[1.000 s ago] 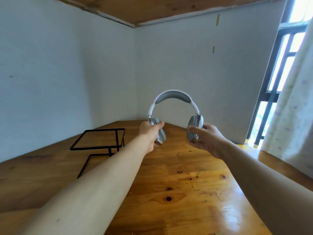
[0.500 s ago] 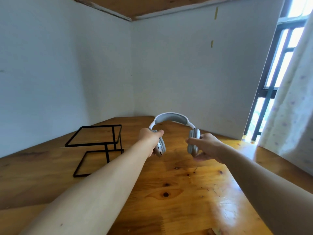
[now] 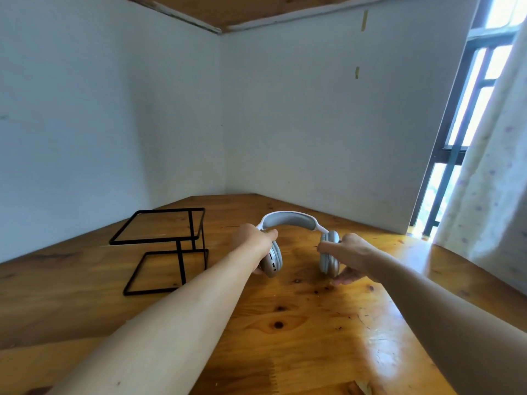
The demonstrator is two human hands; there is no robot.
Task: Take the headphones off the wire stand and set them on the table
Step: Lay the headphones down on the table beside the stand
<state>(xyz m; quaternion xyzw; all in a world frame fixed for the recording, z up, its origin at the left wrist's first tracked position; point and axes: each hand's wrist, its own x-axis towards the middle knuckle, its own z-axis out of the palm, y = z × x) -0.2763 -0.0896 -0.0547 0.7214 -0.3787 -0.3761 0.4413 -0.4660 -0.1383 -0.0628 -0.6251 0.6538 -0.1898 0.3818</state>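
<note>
White and grey over-ear headphones lie low over the wooden table, headband tilted away from me, ear cups at or just above the wood. My left hand grips the left ear cup, thumb on its top. My right hand holds the right ear cup between thumb and fingers. The black wire stand stands bare on the table to the left of the headphones, about a hand's width from my left hand.
White walls meet in a corner behind the table. A window with dark bars and a pale curtain are at the right. The table's right edge curves near the curtain.
Both hands have lowered the headphones from chest height down to the table surface, and the headband has tipped back away from me. The stand has not moved.
</note>
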